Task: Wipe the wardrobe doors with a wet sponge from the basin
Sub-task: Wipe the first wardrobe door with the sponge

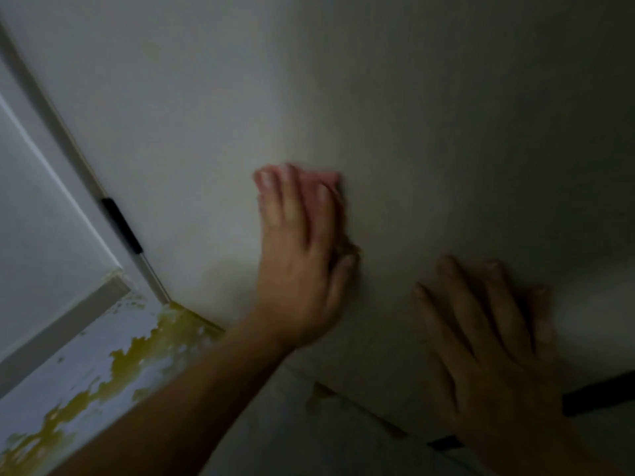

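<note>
- The fingers [292, 207] of the left hand [302, 269] lie straight and pressed together over a pink sponge [323, 180], flattening it against the wardrobe door [412, 115]. The thumb sits at the sponge's 4 o'clock edge, though blur hides whether it hooks round it.
- The sponge is at the frame's centre, peeking out at 12 and 1 o'clock of the fingertips. It looks soft and squashed thin, with a browner, rougher patch near the thumb.
- The step in hand appears to be a wiping stroke. It would go best with even palm pressure, overlapping passes, and the sponge flat so that water does not run in streaks.
- The right hand [491, 341], at 4 o'clock of the sponge, rests flat on the same door with fingers spread and holds nothing. I judge it is there to brace the panel against the push.
- The door is a smooth, matt, pale panel, dim toward 3 o'clock, so wet patches will be hard to see there.
- At 9 o'clock a black strip [121, 225] sits on the door's edge, beside a white panel [44, 235].
- At 7 o'clock is a surface with peeling paint [130, 362], flaky white over yellow-green. It is best left dry.
- The basin is not in view.
</note>
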Demonstrator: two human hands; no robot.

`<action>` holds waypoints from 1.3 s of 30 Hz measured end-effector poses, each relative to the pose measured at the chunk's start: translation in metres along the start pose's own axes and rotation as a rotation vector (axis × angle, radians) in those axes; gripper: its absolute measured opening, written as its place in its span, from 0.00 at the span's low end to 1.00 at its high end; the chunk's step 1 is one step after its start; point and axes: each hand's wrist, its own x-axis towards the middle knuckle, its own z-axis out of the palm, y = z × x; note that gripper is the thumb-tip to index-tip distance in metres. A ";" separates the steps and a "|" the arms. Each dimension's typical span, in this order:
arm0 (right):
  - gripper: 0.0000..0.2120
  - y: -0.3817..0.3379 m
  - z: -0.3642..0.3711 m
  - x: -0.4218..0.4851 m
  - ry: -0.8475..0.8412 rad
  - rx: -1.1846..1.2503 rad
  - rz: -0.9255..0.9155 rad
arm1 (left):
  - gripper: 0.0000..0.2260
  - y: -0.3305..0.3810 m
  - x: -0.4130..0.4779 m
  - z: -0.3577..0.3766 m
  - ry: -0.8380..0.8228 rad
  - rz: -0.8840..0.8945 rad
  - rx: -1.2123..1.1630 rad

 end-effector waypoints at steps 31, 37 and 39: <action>0.33 -0.073 -0.009 0.123 0.185 0.046 0.752 | 0.32 -0.052 0.078 -0.103 -0.140 0.709 0.023; 0.35 -0.096 -0.009 0.068 0.078 0.176 1.095 | 0.34 -0.030 0.095 -0.112 -0.277 0.838 0.073; 0.35 -0.075 -0.033 0.082 0.166 0.248 1.112 | 0.34 -0.015 0.097 -0.106 -0.280 0.863 0.048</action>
